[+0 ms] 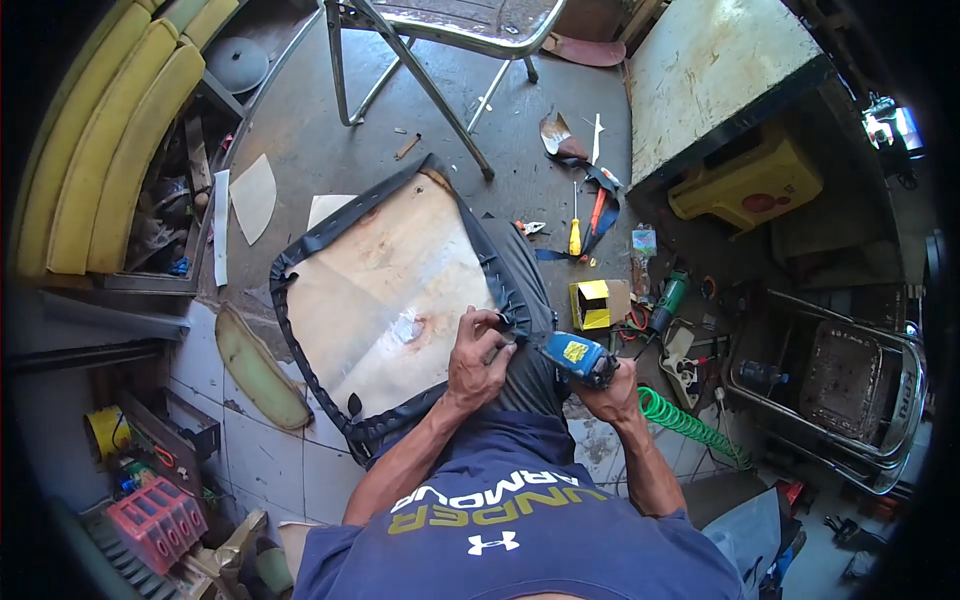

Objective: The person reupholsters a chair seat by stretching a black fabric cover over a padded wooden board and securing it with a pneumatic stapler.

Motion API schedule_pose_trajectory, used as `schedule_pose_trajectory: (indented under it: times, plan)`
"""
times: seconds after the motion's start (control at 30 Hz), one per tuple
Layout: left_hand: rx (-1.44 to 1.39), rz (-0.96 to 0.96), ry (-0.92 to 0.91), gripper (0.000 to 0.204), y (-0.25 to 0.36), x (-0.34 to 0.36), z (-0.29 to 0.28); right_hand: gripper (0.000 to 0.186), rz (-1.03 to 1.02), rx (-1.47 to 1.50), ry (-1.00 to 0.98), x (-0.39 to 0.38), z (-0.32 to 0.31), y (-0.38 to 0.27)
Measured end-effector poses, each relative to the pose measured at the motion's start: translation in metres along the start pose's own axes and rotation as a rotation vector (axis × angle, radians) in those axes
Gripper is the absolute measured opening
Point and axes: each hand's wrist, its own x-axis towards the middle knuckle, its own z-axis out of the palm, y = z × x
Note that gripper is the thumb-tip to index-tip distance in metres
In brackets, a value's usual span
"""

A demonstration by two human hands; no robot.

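A square chair seat (370, 270) lies underside up across my lap, its pale board stained brown around the middle. Black cover material (492, 262) is folded over its edges in pleats. My left hand (478, 362) rests at the seat's right edge, thumb and fingers pinching the black cover. In my right hand (612, 394) is a blue staple gun (578, 354) with a yellow label. Its nose points left, at the seat's edge close to my left fingers; whether it touches the cover I cannot tell.
A green coiled hose (690, 425) runs along the floor at right. Nearby are a yellow box (590, 305), a yellow-handled screwdriver (575, 232) and pliers (530, 228). A metal chair frame (420, 75) stands ahead; yellow cushions (120, 150) are stacked left, folded chairs (840, 385) right.
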Motion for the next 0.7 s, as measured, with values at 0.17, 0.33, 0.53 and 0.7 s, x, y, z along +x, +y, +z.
schedule_pose_trajectory:
  times: [0.17,0.33,0.53,0.7]
  plan:
    - [0.021,-0.038,0.015,0.011,-0.002,0.005,-0.002,0.027,0.003,0.027,-0.027,0.014,0.004,-0.019]
    - [0.047,-0.037,0.016,0.010,0.001,0.008,-0.003,0.025,-0.054,-0.004,-0.030,0.027,0.013,-0.022]
    - [0.123,-0.018,-0.018,0.007,0.004,0.012,-0.006,0.022,0.002,-0.006,-0.047,0.029,0.022,-0.019]
    - [0.151,0.005,0.003,0.006,0.001,0.010,-0.004,0.026,0.096,0.023,-0.052,0.029,0.019,-0.036]
